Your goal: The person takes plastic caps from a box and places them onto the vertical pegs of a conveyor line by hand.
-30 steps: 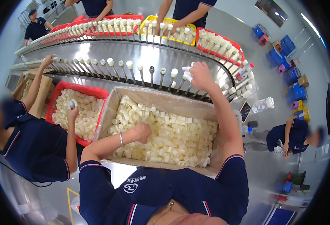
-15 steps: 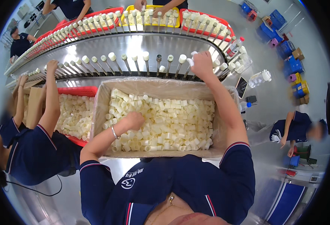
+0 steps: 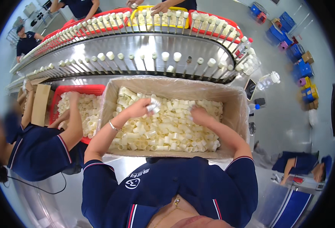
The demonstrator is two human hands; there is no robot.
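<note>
A large carton (image 3: 239, 114) lined with clear plastic film stands before me, filled with loose cream-white short plastic tube pieces (image 3: 167, 131). Over the left half of the pile is my left hand (image 3: 140, 108), its fingers curled about something whitish (image 3: 153, 106); motion blur hides whether this is a tube piece or finger covering. My right hand (image 3: 201, 115) is low at the pile's right half, with white patches on the fingers. Its fingertips merge with the pieces, so their grip is hidden.
Behind the carton curves a metal conveyor (image 3: 137, 43) with upright posts, most capped with white pieces. One dark bare post (image 3: 188, 62) stands among them. Co-workers sit left and across, beside a red basket (image 3: 85, 88) and a yellow basket (image 3: 148, 27). Bottles (image 3: 268, 79) stand right.
My right hand has come down from the conveyor posts into the carton. My left hand has lifted slightly and moved away from me. The conveyor posts have shifted right.
</note>
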